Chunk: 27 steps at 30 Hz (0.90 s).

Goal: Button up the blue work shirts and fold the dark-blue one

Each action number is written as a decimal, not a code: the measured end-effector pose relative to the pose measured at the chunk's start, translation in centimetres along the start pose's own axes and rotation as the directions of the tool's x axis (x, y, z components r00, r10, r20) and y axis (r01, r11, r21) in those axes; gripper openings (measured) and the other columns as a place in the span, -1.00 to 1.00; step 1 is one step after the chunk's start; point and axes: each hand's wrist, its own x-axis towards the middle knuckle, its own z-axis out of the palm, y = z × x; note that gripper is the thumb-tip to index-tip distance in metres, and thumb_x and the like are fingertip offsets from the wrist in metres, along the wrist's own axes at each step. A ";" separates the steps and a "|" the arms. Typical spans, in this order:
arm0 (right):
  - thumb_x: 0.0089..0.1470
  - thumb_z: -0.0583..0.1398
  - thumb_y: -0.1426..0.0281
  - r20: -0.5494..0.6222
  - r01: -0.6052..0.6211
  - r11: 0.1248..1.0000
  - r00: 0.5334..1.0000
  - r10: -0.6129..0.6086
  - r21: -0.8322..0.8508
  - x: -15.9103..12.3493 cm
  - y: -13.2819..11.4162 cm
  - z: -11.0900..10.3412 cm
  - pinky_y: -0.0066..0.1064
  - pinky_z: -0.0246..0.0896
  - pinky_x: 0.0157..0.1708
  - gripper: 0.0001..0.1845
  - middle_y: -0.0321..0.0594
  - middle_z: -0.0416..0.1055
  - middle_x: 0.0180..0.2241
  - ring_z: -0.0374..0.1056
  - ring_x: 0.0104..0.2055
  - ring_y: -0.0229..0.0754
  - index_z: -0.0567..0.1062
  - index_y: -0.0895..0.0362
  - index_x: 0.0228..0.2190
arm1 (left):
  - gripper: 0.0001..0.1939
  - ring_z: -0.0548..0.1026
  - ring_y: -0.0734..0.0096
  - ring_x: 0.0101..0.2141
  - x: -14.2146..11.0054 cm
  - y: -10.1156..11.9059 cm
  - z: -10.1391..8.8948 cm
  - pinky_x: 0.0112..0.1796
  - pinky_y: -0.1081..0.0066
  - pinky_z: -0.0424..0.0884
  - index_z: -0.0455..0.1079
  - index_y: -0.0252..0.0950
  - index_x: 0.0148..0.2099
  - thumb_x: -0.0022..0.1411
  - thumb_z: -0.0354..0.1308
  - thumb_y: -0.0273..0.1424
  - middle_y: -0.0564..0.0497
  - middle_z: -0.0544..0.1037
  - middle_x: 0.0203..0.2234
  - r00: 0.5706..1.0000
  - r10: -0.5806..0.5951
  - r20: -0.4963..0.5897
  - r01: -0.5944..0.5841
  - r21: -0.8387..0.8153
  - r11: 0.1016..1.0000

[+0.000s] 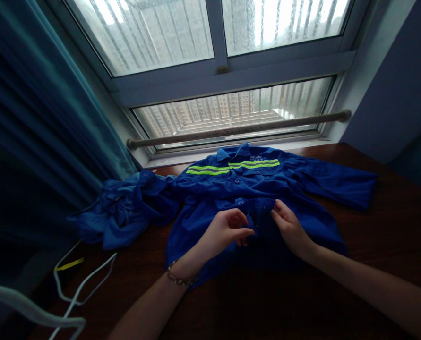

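Note:
A blue work jacket (203,212) lies spread front side up, its collar toward the window and yellow-green reflective stripes across the chest. My right hand (291,229) pinches the front edge of the jacket between thumb and fingers, lifting that part a little. Just to its left, my left hand (227,229) has its fingers curled and its thumb stretched across, with a bit of the jacket's front at the fingertips. Buttons show along the jacket's front above my hands. Shadow hides the cloth below them.
Bunched blue clothing (125,212) lies to the left, against the jacket's sleeve side. A dark brown wooden surface (390,245) carries everything. White bent hangers or wire (75,302) and a yellow strip (70,264) are at lower left. A rail (238,130) crosses the window; a blue curtain (54,94) hangs left.

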 end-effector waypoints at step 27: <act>0.02 0.11 0.35 0.135 0.143 0.880 0.987 -0.091 -0.454 -0.9 -1.1 0.3 -0.45 0.08 -0.43 -0.81 -0.26 0.30 -0.50 0.22 -0.44 -0.27 0.47 0.17 -0.48 | -0.72 0.51 0.35 -0.46 0.3 -0.7 1.3 -0.39 0.43 0.43 0.32 -0.41 -0.33 -0.13 0.28 -0.42 -0.05 0.52 -0.50 0.995 -0.061 -0.084 0.036 -0.268 0.963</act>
